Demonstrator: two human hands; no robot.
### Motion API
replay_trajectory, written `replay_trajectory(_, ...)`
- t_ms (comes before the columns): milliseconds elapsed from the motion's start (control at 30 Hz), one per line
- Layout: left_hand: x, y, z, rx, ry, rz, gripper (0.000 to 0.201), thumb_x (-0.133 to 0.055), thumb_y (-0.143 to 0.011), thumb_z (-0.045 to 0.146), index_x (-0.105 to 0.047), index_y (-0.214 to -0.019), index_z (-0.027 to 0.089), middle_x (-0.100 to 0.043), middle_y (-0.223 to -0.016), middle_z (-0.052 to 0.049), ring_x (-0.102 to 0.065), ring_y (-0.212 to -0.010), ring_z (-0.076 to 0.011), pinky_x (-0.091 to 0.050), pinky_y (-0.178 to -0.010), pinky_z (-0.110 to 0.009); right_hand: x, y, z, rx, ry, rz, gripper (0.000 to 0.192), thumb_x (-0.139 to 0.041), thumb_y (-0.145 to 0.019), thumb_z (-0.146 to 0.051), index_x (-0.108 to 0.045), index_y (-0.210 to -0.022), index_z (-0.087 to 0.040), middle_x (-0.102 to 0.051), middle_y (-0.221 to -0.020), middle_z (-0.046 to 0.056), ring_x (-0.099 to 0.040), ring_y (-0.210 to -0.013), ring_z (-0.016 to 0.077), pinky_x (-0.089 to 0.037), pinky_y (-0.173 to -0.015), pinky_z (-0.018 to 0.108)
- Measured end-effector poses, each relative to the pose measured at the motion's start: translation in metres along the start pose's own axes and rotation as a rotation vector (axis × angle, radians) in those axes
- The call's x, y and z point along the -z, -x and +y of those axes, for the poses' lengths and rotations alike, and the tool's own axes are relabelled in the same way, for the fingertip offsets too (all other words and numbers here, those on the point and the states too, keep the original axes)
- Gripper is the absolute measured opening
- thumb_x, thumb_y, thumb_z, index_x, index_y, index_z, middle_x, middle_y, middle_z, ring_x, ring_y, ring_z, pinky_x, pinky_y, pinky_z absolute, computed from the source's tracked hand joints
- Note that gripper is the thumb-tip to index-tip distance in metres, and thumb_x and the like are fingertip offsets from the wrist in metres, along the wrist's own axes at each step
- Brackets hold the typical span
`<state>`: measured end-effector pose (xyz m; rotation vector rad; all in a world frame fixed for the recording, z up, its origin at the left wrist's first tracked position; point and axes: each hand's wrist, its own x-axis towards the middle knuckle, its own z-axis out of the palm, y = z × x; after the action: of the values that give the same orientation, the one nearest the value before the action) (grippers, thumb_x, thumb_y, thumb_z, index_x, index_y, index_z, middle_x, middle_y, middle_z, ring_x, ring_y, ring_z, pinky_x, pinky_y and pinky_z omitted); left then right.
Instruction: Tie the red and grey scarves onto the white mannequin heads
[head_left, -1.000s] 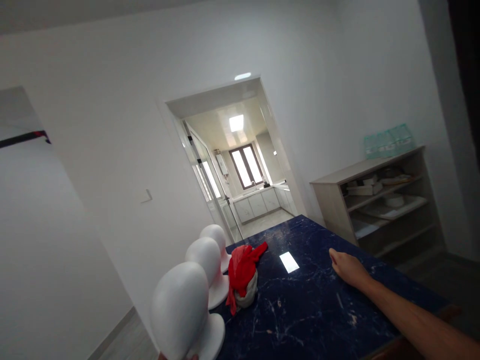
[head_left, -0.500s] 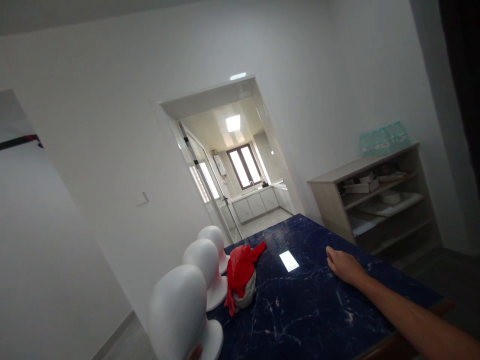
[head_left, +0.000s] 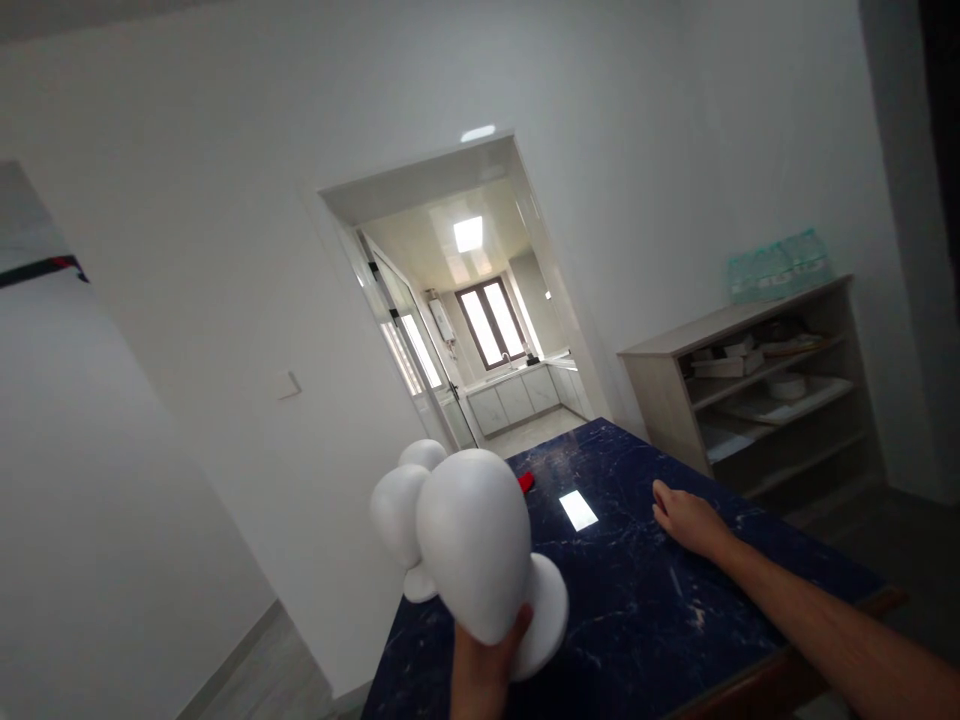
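My left hand (head_left: 491,655) is closed round the neck of a white foam mannequin head (head_left: 474,540), which is tilted, its round base showing at the right. Behind it, at the left side of the table, stand another white mannequin head (head_left: 395,515) and a third mannequin head (head_left: 422,454), both partly covered. Only a bit of red cloth (head_left: 526,483) shows past the held head. At the right, my right hand (head_left: 686,517) rests on the dark blue marbled table (head_left: 615,620) with its fingers curled in, and nothing is visible in them.
Beyond the table's right side stands a low shelf unit (head_left: 660,380) with boxes and papers inside. A pack of bottles (head_left: 780,266) sits on top of it. A doorway with a glass door (head_left: 420,360) opens past the table's far end.
My left hand has moved the nearest mannequin head rightward over the table, so it now hides most of the red cloth. My right hand has stayed nearly in place.
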<state>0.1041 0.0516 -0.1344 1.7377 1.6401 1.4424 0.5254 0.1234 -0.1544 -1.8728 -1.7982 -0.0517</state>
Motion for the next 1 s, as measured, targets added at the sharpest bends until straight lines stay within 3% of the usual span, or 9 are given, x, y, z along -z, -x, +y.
replay_trajectory(100,-0.052,-0.014,0.028,-0.158,0.076,0.006,0.101,-0.082,-0.069,0.057,-0.044,-0.151,0.013,-0.060,-0.148,-0.023,-0.057,-0.140,-0.0373,-0.046,-0.116,-0.045,0.002,0.001,0.000,-0.014,-0.003,-0.002,0.007,-0.047,-0.103,-0.026,-0.052,-0.103,-0.022,-0.075,-0.090,0.007,-0.073,-0.082,0.0253,-0.026,-0.064,0.031)
replay_trajectory(167,-0.080,-0.021,0.042,-0.217,0.081,0.014,0.100,-0.085,-0.066,0.055,-0.048,-0.148,0.014,-0.059,-0.149,-0.023,-0.058,-0.138,-0.0383,-0.046,-0.114,-0.045,0.004,0.001,-0.001,-0.023,-0.006,-0.001,0.005,-0.047,-0.103,-0.025,-0.052,-0.102,-0.022,-0.076,-0.091,0.006,-0.074,-0.081,0.0245,-0.026,-0.064,0.031)
replay_trajectory(333,-0.117,-0.030,0.051,-0.217,0.090,-0.004,0.082,-0.082,-0.073,0.052,-0.055,-0.139,0.013,-0.065,-0.140,-0.021,-0.062,-0.130,-0.0378,-0.047,-0.110,-0.045,0.005,0.001,-0.002,-0.026,-0.003,0.010,0.005,-0.046,-0.103,-0.023,-0.051,-0.102,-0.023,-0.076,-0.093,0.006,-0.073,-0.082,0.0231,-0.026,-0.065,0.030)
replay_trajectory(567,-0.129,-0.036,0.036,-0.206,0.052,-0.035,0.086,-0.086,-0.069,0.047,-0.051,-0.141,0.015,-0.063,-0.140,-0.021,-0.060,-0.130,-0.0376,-0.046,-0.110,-0.046,0.003,0.000,0.000,-0.020,-0.001,0.006,0.004,-0.046,-0.103,-0.024,-0.050,-0.101,-0.022,-0.075,-0.090,0.007,-0.073,-0.081,0.0249,-0.025,-0.064,0.031)
replay_trajectory(867,-0.129,-0.032,0.032,-0.175,0.087,-0.054,0.080,-0.085,-0.071,0.040,-0.053,-0.140,0.013,-0.065,-0.138,-0.020,-0.062,-0.128,-0.0368,-0.047,-0.108,-0.045,0.001,-0.001,0.001,-0.024,-0.013,-0.008,0.004,-0.045,-0.102,-0.025,-0.048,-0.099,-0.024,-0.073,-0.086,0.005,-0.072,-0.080,0.0242,-0.025,-0.063,0.031)
replay_trajectory(1000,-0.124,-0.022,0.029,-0.143,0.099,-0.121,0.083,-0.085,-0.068,0.038,-0.054,-0.141,0.013,-0.062,-0.143,-0.019,-0.058,-0.136,-0.0360,-0.043,-0.115,-0.042,0.001,-0.002,0.001,-0.042,-0.026,-0.016,0.004,-0.045,-0.102,-0.026,-0.048,-0.100,-0.024,-0.073,-0.087,0.005,-0.072,-0.080,0.0244,-0.024,-0.063,0.031)
